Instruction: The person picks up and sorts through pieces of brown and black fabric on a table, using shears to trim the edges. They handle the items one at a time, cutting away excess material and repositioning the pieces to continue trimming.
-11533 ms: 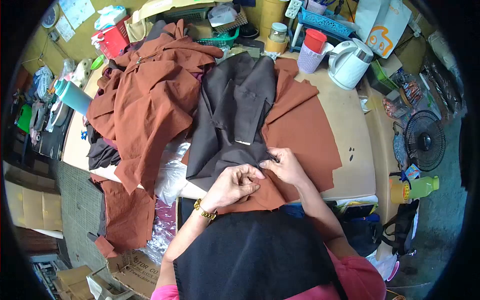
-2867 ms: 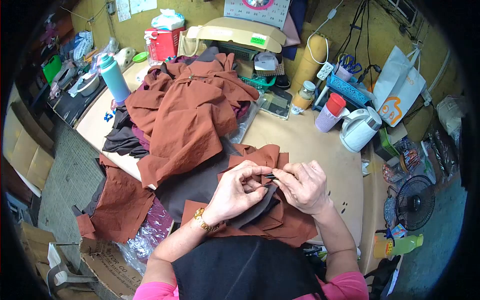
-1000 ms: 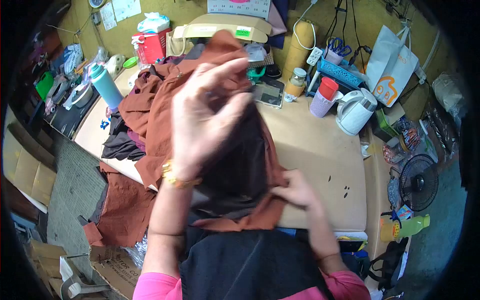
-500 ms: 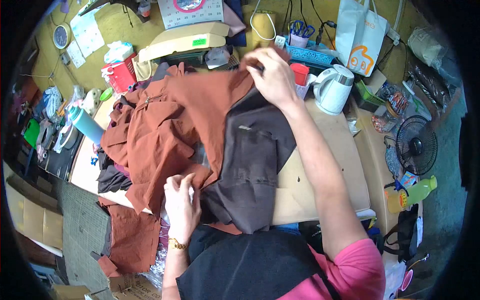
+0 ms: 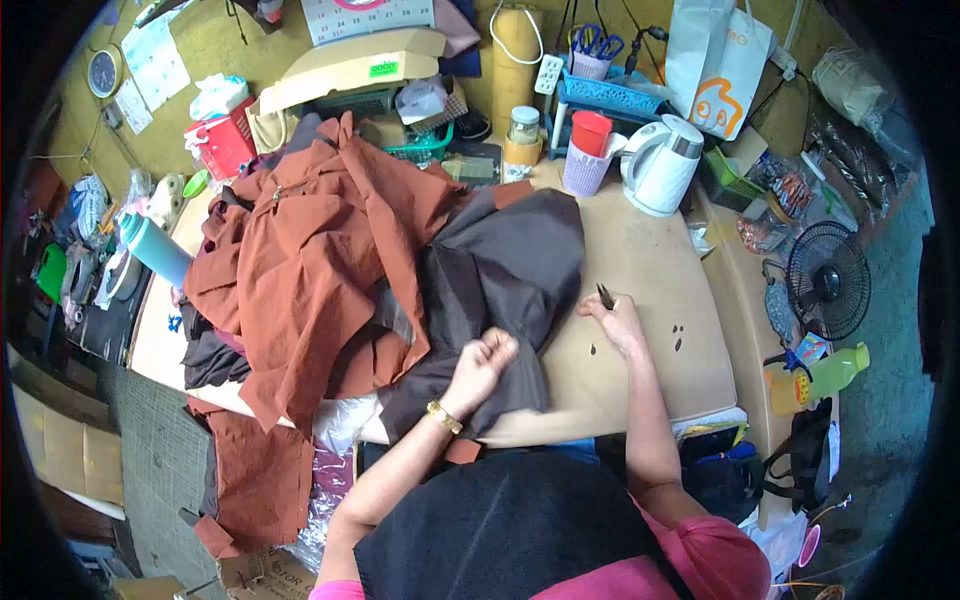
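A rust-brown garment [image 5: 310, 260] lies heaped on the left and middle of the cardboard-topped table. Dark grey cloth [image 5: 500, 260] spreads beside it, to its right. My left hand [image 5: 482, 368], fingers closed, is at the lower part of the dark cloth and seems to grip its fabric. On the bare tabletop to the right of the cloth, my right hand [image 5: 614, 320] is closed around a small dark pointed tool [image 5: 605, 296], whose tip shows above the fingers.
A white kettle [image 5: 663, 165], a purple basket with a red cup [image 5: 588, 150] and a jar [image 5: 523, 125] line the back of the table [image 5: 660, 260]. A teal bottle [image 5: 155, 250] leans at left. A black fan [image 5: 828, 280] stands at right.
My right hand has let go of the raised rust-brown cloth and come down to the tabletop with the small tool. My left hand has moved right onto the dark cloth. The garment has settled.
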`<state>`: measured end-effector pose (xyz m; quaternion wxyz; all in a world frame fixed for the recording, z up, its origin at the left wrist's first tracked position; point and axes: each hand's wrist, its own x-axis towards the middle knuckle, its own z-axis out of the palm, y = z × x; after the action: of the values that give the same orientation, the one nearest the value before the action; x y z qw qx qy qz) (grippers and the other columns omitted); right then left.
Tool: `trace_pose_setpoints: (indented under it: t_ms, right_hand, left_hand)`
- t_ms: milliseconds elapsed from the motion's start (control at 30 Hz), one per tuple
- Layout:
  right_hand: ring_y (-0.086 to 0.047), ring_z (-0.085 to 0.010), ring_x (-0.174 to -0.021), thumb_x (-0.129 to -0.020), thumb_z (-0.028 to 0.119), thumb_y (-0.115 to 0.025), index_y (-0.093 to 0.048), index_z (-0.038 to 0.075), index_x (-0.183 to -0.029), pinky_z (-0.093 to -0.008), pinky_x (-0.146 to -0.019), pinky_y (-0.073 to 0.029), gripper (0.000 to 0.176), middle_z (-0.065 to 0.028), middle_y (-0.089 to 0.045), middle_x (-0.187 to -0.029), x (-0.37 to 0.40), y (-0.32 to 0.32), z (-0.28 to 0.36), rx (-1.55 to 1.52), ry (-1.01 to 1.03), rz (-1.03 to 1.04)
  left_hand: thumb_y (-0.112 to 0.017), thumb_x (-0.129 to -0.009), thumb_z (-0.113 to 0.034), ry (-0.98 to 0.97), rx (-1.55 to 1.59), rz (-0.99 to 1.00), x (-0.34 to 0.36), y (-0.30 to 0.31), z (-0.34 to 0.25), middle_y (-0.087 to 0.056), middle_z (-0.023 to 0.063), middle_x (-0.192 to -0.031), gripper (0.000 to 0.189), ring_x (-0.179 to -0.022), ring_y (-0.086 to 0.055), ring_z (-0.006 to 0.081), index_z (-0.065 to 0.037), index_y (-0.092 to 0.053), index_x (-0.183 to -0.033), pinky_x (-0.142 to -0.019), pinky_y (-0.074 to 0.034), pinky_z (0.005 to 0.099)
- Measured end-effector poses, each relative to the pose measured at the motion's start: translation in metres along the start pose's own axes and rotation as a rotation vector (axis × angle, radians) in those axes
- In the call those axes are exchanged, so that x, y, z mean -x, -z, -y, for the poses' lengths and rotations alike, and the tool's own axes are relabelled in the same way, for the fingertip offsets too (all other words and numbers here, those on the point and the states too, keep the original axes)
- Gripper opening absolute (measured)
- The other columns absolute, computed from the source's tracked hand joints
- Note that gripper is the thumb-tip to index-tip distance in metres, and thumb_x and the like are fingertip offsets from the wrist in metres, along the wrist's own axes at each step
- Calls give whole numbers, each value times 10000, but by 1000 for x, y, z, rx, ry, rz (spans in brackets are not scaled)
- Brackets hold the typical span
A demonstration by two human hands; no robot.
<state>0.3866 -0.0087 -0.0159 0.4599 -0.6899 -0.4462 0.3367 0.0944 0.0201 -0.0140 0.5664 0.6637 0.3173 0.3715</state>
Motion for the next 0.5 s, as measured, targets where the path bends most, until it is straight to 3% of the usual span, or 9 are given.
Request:
trace_pose_setpoints:
  t_ms: [100, 133, 200, 233, 300, 367, 433, 467, 500]
  right_hand:
    - [-686, -173, -978, -950, 182, -631, -684, -4, -1047, -312, -892, -492, 217, -113, -742, -975, 13, -14, 24, -90, 38, -107]
    - [-686, -173, -978, -950, 182, -631, -684, -4, -1047, -312, -892, -492, 217, -113, -742, -975, 16, -22, 31, -90, 28, -102]
    - [-659, -154, -1029, -963, 211, -634, -660, -1, -1111, -290, -920, -473, 259, -101, -739, -995, 23, -45, 48, -335, -32, -23]
    - [-587, -46, -691, -960, 237, -631, -637, 2, -1172, -175, -601, -427, 317, -87, -745, -981, 30, -61, 66, -385, -77, 36]
    - [-640, -108, -827, -904, 224, -723, -645, 4, -1150, -284, -761, -514, 340, -87, -725, -1025, 19, -107, 48, -430, 98, 88]
    - [-649, -202, -1071, -867, 229, -753, -634, 22, -1153, -334, -907, -506, 373, -131, -686, -1148, 32, -137, 65, -78, 282, 61]
    - [-655, -272, -1050, -822, 195, -775, -662, 39, -1097, -363, -881, -516, 335, -148, -662, -1162, 33, -137, 77, 468, 440, 258]
    - [-658, -325, -976, -808, 176, -774, -681, 39, -1026, -392, -837, -526, 274, -153, -670, -1041, 21, -138, 61, 534, 472, 249]
    - [-691, -280, -864, -832, 174, -756, -688, 27, -986, -385, -754, -544, 223, -138, -684, -879, 3, -130, 48, 372, 387, 283]
  left_hand:
    - [-614, -969, -223, 176, 1023, -234, -22, 47, 14, -618, 36, -1108, 291, -1033, -558, 138, -63, -609, -1213, -982, -426, 290]
    - [-604, -974, -227, 158, 1170, -318, -22, 70, 12, -616, 39, -1122, 295, -1039, -559, 143, -64, -606, -1221, -984, -427, 292]
    - [-582, -984, -235, 37, 1204, -433, -6, 109, 0, -613, 46, -1148, 305, -1051, -561, 154, -65, -598, -1236, -988, -428, 296]
    - [-571, -989, -239, 5, 1196, -467, 3, 120, -3, -611, 50, -1161, 310, -1057, -562, 159, -66, -594, -1244, -990, -429, 298]
    - [-550, -999, -248, -36, 1163, -524, 18, 132, -7, -607, 57, -1187, 320, -1069, -565, 169, -67, -587, -1260, -994, -430, 302]
    - [-529, -1008, -256, -54, 1119, -573, 26, 135, -8, -604, 64, -1213, 331, -1081, -567, 179, -68, -580, -1276, -998, -431, 307]
    - [-507, -1018, -264, -79, 1069, -637, 38, 148, -13, -600, 71, -1240, 343, -1092, -569, 189, -69, -572, -1292, -1001, -432, 311]
    - [-497, -1023, -268, -95, 1038, -679, 46, 160, -16, -598, 75, -1253, 348, -1098, -571, 194, -70, -568, -1300, -1003, -433, 313]
    - [-486, -1028, -273, -114, 998, -718, 53, 176, -23, -596, 78, -1266, 354, -1104, -572, 199, -70, -565, -1308, -1005, -434, 315]
